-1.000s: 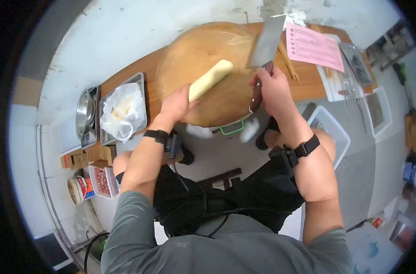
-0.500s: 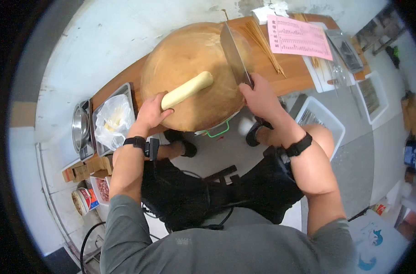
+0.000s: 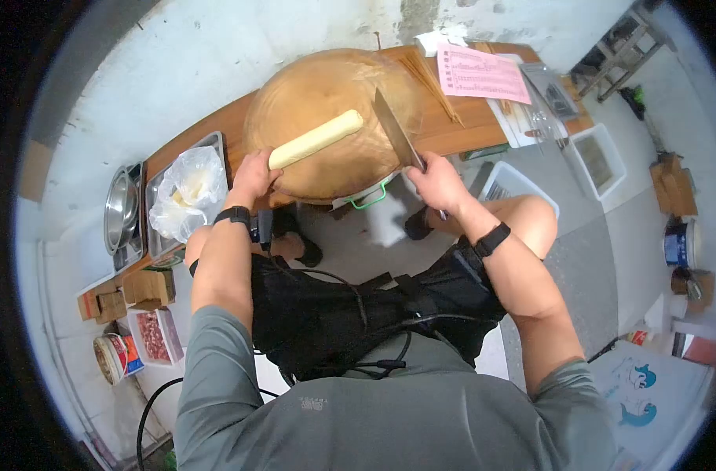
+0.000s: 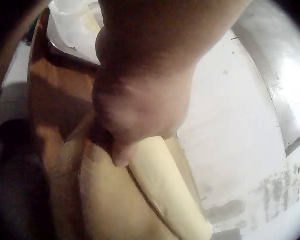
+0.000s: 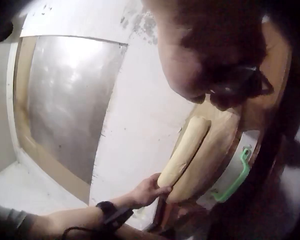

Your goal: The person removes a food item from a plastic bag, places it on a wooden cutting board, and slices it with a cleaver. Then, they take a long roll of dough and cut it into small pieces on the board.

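Observation:
A long pale dough roll [image 3: 317, 140] lies slanted on the round wooden board [image 3: 295, 86]. My left hand [image 3: 253, 176] grips its near left end; in the left wrist view the same hand [image 4: 142, 102] has its thumb and fingers around the end of the roll [image 4: 165, 187]. My right hand [image 3: 438, 184] holds a cleaver [image 3: 395, 129] by the handle, its blade over the right part of the board, to the right of the roll's far end. In the right wrist view my right hand [image 5: 200, 65] is curled round the dark handle [image 5: 240, 85].
On the left are a tray with a plastic bag [image 3: 189, 192] and metal bowls [image 3: 120, 210]. Thin sticks [image 3: 435, 85], a pink printed sheet [image 3: 484, 73] and a lidded tray [image 3: 552, 93] lie at the right. A green handle [image 3: 368, 198] juts from below the board's near edge.
The cleaver has come left from beside the board to over its right part, with its blade now edge-on. My left hand still grips the roll, which lies flatter across the head view.

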`<action>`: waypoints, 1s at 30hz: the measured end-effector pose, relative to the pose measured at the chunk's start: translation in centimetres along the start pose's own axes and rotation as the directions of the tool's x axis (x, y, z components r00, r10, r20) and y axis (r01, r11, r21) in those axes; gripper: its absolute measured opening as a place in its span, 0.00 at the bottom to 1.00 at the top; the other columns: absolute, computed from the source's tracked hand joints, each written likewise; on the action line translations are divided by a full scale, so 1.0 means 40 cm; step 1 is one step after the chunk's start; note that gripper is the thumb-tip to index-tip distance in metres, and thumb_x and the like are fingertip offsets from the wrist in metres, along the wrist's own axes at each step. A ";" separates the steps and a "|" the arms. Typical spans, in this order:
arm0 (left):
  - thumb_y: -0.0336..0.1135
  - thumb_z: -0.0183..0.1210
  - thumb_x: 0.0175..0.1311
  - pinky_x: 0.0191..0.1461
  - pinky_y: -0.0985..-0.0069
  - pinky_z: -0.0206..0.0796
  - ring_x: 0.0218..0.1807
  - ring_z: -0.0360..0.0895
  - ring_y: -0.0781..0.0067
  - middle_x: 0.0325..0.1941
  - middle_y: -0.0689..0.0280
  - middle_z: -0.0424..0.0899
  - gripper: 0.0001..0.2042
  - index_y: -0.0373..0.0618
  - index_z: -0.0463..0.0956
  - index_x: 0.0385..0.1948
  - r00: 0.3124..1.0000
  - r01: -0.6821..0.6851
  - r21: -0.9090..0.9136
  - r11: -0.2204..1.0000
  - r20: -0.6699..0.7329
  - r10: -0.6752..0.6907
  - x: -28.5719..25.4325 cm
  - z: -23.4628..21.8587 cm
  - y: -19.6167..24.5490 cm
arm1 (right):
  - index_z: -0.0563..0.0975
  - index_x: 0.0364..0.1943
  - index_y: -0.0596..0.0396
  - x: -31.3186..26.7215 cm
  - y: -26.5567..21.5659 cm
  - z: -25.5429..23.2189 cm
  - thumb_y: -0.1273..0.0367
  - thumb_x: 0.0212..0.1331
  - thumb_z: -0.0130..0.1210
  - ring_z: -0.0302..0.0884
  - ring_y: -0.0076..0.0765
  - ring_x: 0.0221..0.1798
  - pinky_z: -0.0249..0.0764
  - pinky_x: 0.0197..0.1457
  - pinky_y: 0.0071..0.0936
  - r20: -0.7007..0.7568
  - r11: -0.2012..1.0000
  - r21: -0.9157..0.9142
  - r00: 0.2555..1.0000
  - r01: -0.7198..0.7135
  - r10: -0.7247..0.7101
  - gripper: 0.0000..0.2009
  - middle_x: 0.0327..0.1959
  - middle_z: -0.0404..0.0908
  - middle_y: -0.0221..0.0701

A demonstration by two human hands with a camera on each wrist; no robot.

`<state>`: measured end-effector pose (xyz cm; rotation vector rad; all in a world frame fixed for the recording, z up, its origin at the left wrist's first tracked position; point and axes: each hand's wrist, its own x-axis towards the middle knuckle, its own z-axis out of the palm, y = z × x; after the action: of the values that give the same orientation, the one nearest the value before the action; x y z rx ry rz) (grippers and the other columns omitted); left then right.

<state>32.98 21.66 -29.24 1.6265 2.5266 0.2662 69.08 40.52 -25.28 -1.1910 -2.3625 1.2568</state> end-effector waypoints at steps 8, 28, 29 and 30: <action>0.44 0.66 0.53 0.59 0.57 0.66 0.55 0.74 0.48 0.52 0.54 0.79 0.25 0.47 0.73 0.53 0.998 0.057 0.118 0.991 0.009 -0.058 0.008 -0.027 0.094 | 0.75 0.47 0.63 -0.032 -0.031 0.029 0.61 0.59 0.52 0.77 0.61 0.51 0.72 0.56 0.46 -0.023 1.000 -0.017 1.000 0.004 -0.004 0.19 0.43 0.80 0.55; 0.37 0.65 0.54 0.50 0.58 0.70 0.46 0.77 0.51 0.43 0.57 0.78 0.23 0.49 0.73 0.54 0.954 -0.272 -0.036 0.962 -0.144 0.264 0.171 0.073 0.209 | 0.78 0.50 0.59 0.028 -0.191 -0.049 0.71 0.59 0.57 0.81 0.38 0.41 0.77 0.46 0.31 0.062 0.897 0.190 0.907 0.399 -0.416 0.15 0.40 0.82 0.40; 0.36 0.64 0.54 0.50 0.59 0.71 0.46 0.77 0.50 0.44 0.56 0.78 0.22 0.49 0.73 0.54 0.953 -0.270 -0.062 0.961 -0.161 0.258 0.173 0.076 0.208 | 0.79 0.49 0.55 -0.029 -0.264 -0.097 0.71 0.57 0.57 0.80 0.52 0.45 0.77 0.50 0.38 0.160 0.827 0.410 0.862 0.385 -0.481 0.15 0.44 0.81 0.44; 0.36 0.64 0.55 0.50 0.59 0.71 0.46 0.77 0.50 0.44 0.56 0.78 0.22 0.48 0.74 0.54 0.952 -0.269 -0.090 0.959 -0.174 0.251 0.168 0.080 0.211 | 0.77 0.50 0.55 -0.076 -0.302 -0.123 0.73 0.57 0.57 0.80 0.51 0.44 0.77 0.48 0.39 0.149 0.672 0.508 0.714 0.538 -0.684 0.16 0.42 0.81 0.43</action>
<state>38.34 31.46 -30.63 1.9642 2.3486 0.5793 66.83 37.49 -12.41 0.0079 -2.1911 1.6557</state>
